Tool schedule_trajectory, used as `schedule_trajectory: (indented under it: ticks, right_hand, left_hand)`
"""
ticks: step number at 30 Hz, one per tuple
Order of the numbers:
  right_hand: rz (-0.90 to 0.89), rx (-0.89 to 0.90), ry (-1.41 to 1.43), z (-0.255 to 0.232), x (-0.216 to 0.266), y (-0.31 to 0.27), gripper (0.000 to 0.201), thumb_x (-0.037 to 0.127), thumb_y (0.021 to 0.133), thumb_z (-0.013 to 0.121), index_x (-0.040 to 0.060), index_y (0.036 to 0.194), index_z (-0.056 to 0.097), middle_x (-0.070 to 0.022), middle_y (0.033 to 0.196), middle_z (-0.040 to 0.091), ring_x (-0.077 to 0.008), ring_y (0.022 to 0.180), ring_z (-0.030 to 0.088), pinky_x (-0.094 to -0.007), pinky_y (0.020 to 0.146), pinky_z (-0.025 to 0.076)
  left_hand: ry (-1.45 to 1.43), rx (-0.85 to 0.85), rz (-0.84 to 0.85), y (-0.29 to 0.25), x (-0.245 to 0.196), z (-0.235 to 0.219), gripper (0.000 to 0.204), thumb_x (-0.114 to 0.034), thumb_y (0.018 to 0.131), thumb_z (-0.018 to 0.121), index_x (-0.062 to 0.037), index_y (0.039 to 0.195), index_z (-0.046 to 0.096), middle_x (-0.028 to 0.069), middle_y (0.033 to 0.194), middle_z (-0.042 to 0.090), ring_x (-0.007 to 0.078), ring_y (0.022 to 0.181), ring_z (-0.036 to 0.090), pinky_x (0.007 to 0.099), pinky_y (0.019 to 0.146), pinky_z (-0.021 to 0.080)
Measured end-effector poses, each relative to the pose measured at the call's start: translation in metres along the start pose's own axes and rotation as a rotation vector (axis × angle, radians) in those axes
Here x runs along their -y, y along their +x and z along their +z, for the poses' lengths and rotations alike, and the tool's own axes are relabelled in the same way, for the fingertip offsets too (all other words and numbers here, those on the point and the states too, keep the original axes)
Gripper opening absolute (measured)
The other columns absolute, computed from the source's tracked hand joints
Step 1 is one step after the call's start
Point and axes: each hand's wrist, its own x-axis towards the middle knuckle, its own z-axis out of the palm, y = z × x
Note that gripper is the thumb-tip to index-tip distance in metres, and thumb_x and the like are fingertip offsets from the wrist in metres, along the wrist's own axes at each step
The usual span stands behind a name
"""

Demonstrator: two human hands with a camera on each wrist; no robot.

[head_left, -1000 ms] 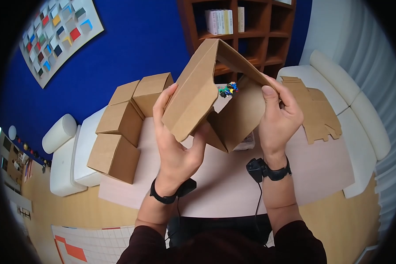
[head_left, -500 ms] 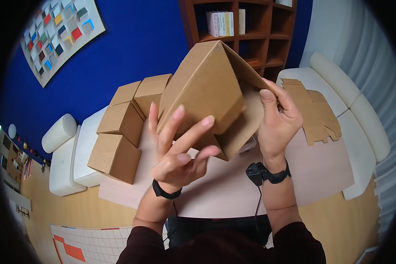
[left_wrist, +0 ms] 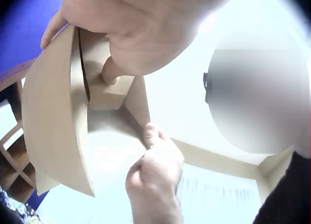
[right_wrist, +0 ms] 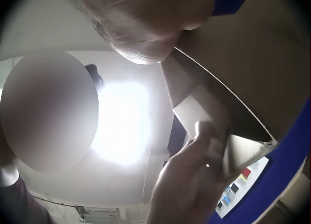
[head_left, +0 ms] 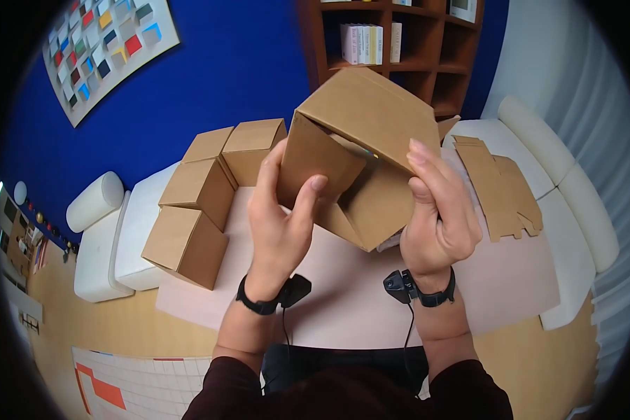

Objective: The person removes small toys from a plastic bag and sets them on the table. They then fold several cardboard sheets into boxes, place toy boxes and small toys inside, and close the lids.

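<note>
Both hands hold up a partly folded brown cardboard box [head_left: 371,108], tilted, with its open side towards me. My left hand [head_left: 276,227] grips the left side, its thumb on an inward-leaning flap [head_left: 315,157] and its fingers behind. At the opposite side my right hand [head_left: 441,217] pinches the box edge between thumb and fingers. From the left wrist, the left thumb [left_wrist: 111,72] presses inside the box, while the right hand [left_wrist: 158,173] holds the lower edge. The right wrist view has the left hand [right_wrist: 180,185] against a pale flap [right_wrist: 197,110].
Several finished boxes [head_left: 182,238] stand at the table's left. A flat cardboard blank [head_left: 500,192] lies on the right, by the white sofa [head_left: 574,245]. The pale table [head_left: 350,301] stretches beneath my hands. A brown bookshelf [head_left: 416,42] stands behind.
My left hand opened from the side, moved across the flap, and took hold again. The box has turned, so a broad panel now faces up and the small coloured toys behind are mostly hidden.
</note>
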Motion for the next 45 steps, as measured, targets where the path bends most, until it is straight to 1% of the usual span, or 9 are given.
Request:
schedule_trajectory:
  ticks: [8, 15, 22, 25, 28, 31, 34, 36, 45]
  right_hand:
    - [-0.181, 0.069, -0.021, 0.012, 0.011, 0.026, 0.03, -0.019, 0.077, 0.073, -0.0058, 0.105, 0.076, -0.0172, 0.095, 0.078, -0.031, 0.084, 0.08, -0.0373, 0.076, 0.065]
    - [-0.358, 0.271, 0.132, 0.014, 0.038, 0.048, 0.032, -0.012, 0.073, 0.077, -0.0082, 0.105, 0.074, -0.0205, 0.101, 0.074, -0.0341, 0.079, 0.077, -0.04, 0.07, 0.065]
    - [-0.315, 0.248, -0.014, -0.025, 0.028, 0.046, 0.033, -0.012, 0.089, 0.071, -0.0013, 0.12, 0.071, -0.0184, 0.108, 0.078, -0.029, 0.092, 0.077, -0.0376, 0.083, 0.062]
    - [-0.121, -0.142, 0.077, -0.061, -0.001, 0.031, 0.03, -0.008, 0.098, 0.063, 0.0, 0.127, 0.062, -0.0145, 0.102, 0.075, -0.0222, 0.095, 0.071, -0.038, 0.083, 0.059]
    - [0.3, -0.215, 0.05, -0.101, -0.043, 0.028, 0.026, 0.0, 0.106, 0.06, -0.0004, 0.131, 0.062, -0.0124, 0.1, 0.074, -0.0201, 0.095, 0.07, -0.0367, 0.083, 0.058]
    - [0.644, 0.066, 0.296, -0.092, -0.078, 0.005, 0.028, 0.01, 0.11, 0.063, 0.0008, 0.136, 0.061, -0.0104, 0.108, 0.073, -0.0204, 0.1, 0.07, -0.0362, 0.089, 0.058]
    - [0.862, 0.056, 0.628, -0.077, -0.077, -0.009, 0.028, 0.015, 0.111, 0.063, 0.0016, 0.136, 0.062, -0.0089, 0.11, 0.073, -0.0191, 0.099, 0.07, -0.0361, 0.092, 0.058]
    - [0.92, 0.106, 0.695, -0.075, -0.077, -0.009, 0.029, 0.015, 0.11, 0.063, 0.0016, 0.135, 0.063, -0.0089, 0.11, 0.073, -0.0192, 0.099, 0.07, -0.0362, 0.092, 0.057]
    - [0.938, 0.26, 0.735, -0.09, -0.075, 0.015, 0.029, 0.017, 0.108, 0.065, 0.0011, 0.132, 0.065, -0.0091, 0.107, 0.074, -0.0194, 0.096, 0.07, -0.0367, 0.089, 0.057]
  left_hand:
    - [-0.613, 0.016, -0.387, -0.002, 0.039, 0.042, 0.059, 0.004, 0.103, 0.072, 0.0073, 0.157, 0.048, 0.016, 0.135, 0.073, 0.0193, 0.119, 0.072, 0.0322, 0.101, 0.061]
    - [-0.921, -0.062, -0.597, -0.011, 0.067, 0.085, 0.032, -0.002, 0.101, 0.077, 0.0049, 0.131, 0.065, 0.0126, 0.117, 0.078, 0.0161, 0.101, 0.076, 0.0291, 0.09, 0.063]
    - [-1.038, -0.154, -0.623, -0.004, 0.057, 0.069, 0.015, -0.004, 0.109, 0.064, 0.0012, 0.123, 0.067, 0.0137, 0.113, 0.076, 0.0186, 0.09, 0.077, 0.0326, 0.073, 0.066]
    - [-1.024, -0.151, -0.63, 0.002, 0.064, 0.051, 0.018, -0.009, 0.113, 0.058, 0.0011, 0.125, 0.066, 0.0132, 0.114, 0.075, 0.0195, 0.091, 0.077, 0.0328, 0.073, 0.067]
    - [-0.963, -0.077, -0.687, 0.006, 0.064, 0.04, 0.025, -0.016, 0.116, 0.052, 0.0011, 0.131, 0.063, 0.0135, 0.119, 0.073, 0.0216, 0.097, 0.077, 0.0353, 0.078, 0.068]
    - [-1.042, 0.032, -0.652, 0.0, 0.091, 0.048, 0.033, -0.024, 0.117, 0.052, 0.0005, 0.139, 0.058, 0.0147, 0.128, 0.07, 0.0245, 0.106, 0.076, 0.0378, 0.085, 0.069]
    - [-1.087, 0.107, -0.601, -0.005, 0.087, 0.054, 0.042, -0.029, 0.116, 0.055, -0.0014, 0.147, 0.054, 0.015, 0.138, 0.067, 0.0261, 0.116, 0.074, 0.0392, 0.092, 0.068]
    - [-1.129, 0.205, -0.536, -0.008, 0.08, 0.051, 0.048, -0.033, 0.115, 0.058, -0.0032, 0.151, 0.053, 0.0141, 0.143, 0.065, 0.0257, 0.124, 0.071, 0.0403, 0.097, 0.066]
    - [-1.005, 0.434, -0.982, -0.026, 0.09, 0.05, 0.051, -0.038, 0.114, 0.06, -0.0052, 0.152, 0.054, 0.0105, 0.145, 0.065, 0.0195, 0.131, 0.067, 0.0391, 0.104, 0.06]
